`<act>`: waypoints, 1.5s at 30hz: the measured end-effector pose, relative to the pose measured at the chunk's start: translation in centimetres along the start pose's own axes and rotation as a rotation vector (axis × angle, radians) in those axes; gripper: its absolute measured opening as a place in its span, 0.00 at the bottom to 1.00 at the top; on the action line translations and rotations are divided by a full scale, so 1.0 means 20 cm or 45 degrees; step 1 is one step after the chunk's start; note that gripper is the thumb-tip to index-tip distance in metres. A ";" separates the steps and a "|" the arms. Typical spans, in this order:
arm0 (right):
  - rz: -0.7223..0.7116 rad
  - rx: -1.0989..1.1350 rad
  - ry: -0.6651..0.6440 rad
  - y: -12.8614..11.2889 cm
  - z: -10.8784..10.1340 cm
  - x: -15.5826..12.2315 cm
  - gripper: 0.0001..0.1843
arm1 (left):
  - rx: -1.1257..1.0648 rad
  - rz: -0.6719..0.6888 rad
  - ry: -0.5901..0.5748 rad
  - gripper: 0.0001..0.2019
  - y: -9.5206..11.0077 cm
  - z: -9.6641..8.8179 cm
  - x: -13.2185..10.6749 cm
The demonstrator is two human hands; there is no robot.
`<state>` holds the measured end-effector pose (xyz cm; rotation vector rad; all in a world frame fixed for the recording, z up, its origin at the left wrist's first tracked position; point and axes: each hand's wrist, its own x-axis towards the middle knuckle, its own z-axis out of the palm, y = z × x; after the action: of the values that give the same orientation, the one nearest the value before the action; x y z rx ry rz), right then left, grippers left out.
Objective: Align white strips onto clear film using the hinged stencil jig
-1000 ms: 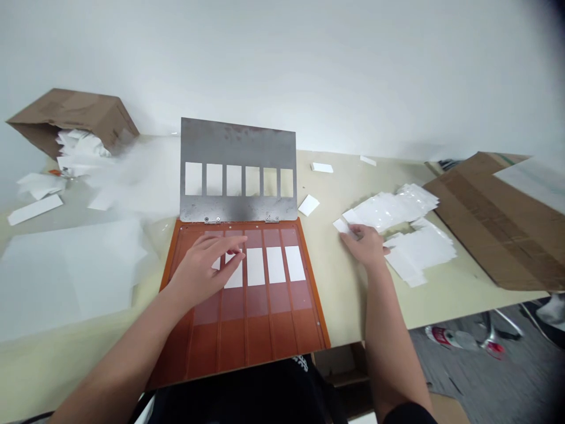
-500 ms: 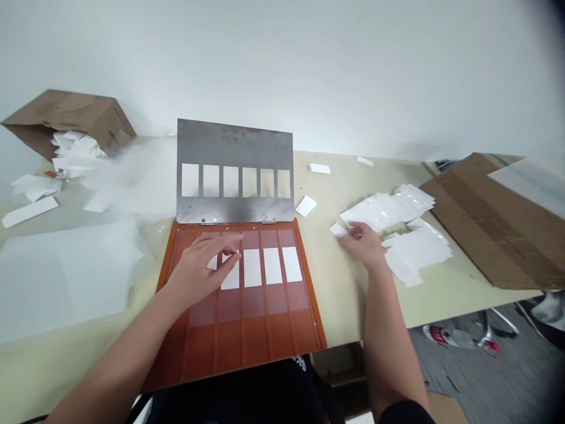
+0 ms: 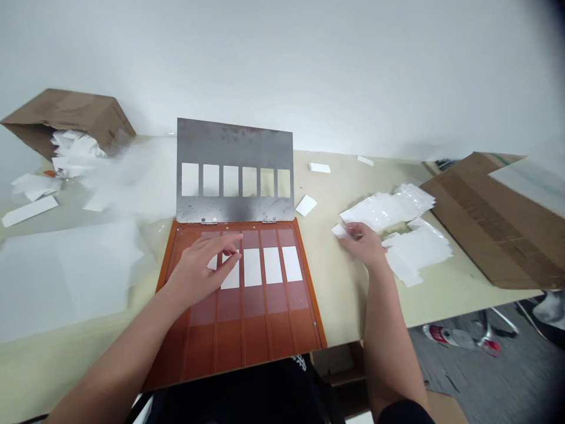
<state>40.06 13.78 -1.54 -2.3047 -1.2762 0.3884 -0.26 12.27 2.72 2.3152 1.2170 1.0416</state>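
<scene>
An orange-brown grooved board (image 3: pixel 260 335) lies in front of me, with a metal plate (image 3: pixel 233 141) hinged to its far edge. The plate stands raised and has a row of rectangular windows. White cards (image 3: pixel 253 268) sit in a row in the board's grooves. My left hand (image 3: pixel 205 265) hovers over the left part of this row, its thumb and forefinger apart and nothing visible between them; it covers some cards. On the table right of the board, my right hand (image 3: pixel 364 242) has its fingers closed on a small white card (image 3: pixel 339 231), partly hidden by them.
White sleeves (image 3: pixel 388 209) and white slips (image 3: pixel 419 250) lie beyond and beside my right hand. A loose card (image 3: pixel 306 205) rests near the plate. Cardboard boxes (image 3: pixel 489 224) flank the table. Translucent sheets (image 3: pixel 66 277) cover the left side. A bottle (image 3: pixel 450 336) lies below.
My right hand has shifted very slightly along with the small white card. My left hand and the board stay as they were.
</scene>
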 end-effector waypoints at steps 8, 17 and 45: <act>-0.041 0.164 0.014 0.00 -0.01 0.00 0.37 | 0.000 0.035 0.009 0.12 0.00 0.00 0.00; -0.044 0.290 0.072 0.01 -0.01 0.02 0.35 | 0.018 0.036 -0.009 0.12 0.00 0.01 -0.01; 0.036 -0.252 0.140 0.00 0.01 0.03 0.30 | 0.096 0.106 -0.021 0.11 0.02 0.01 -0.01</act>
<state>40.27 14.37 -1.70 -2.4728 -1.2791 0.1468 -0.09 11.90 2.70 2.4457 1.1821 1.0180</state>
